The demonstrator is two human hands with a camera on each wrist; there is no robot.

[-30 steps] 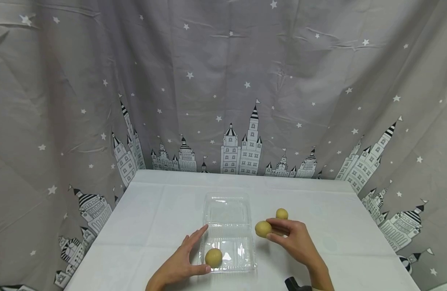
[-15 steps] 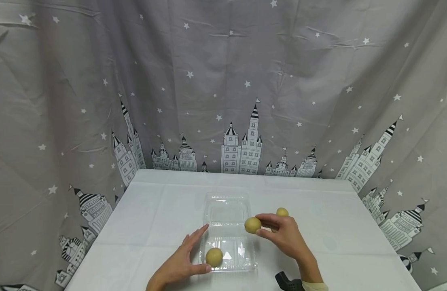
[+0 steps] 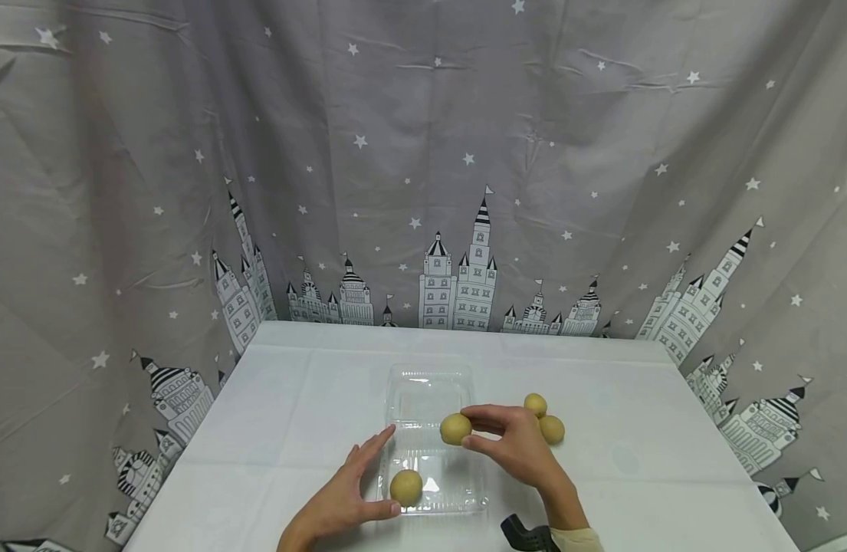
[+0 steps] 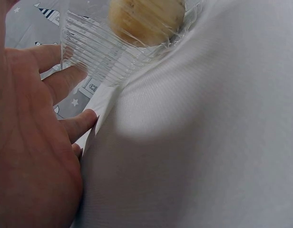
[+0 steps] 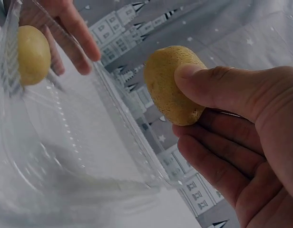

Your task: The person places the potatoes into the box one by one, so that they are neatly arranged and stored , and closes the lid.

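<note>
Between thumb and fingers my right hand [image 3: 513,441] pinches a small yellow-brown potato [image 5: 172,83], held above the right side of a clear plastic clamshell box [image 3: 457,491]. The box lies with its lid [image 3: 430,391] folded back, away from me. A second potato [image 3: 405,488] sits in the near left corner of its base; the left wrist view shows it through the ribbed wall [image 4: 89,52]. At the box's left side my left hand [image 3: 340,494] rests with fingers spread and straight, fingertips at the wall and thumb near the front corner.
Two more potatoes, a far one [image 3: 535,404] and a nearer one [image 3: 552,429], lie on the white-covered table [image 3: 313,406] just behind the right hand. A black device [image 3: 526,534] is on the right wrist. A grey curtain [image 3: 368,153] with printed castles hangs behind the table.
My right hand has moved left with the potato, from beside the box to over it. This uncovers another potato on the table. The left hand has stayed in place.
</note>
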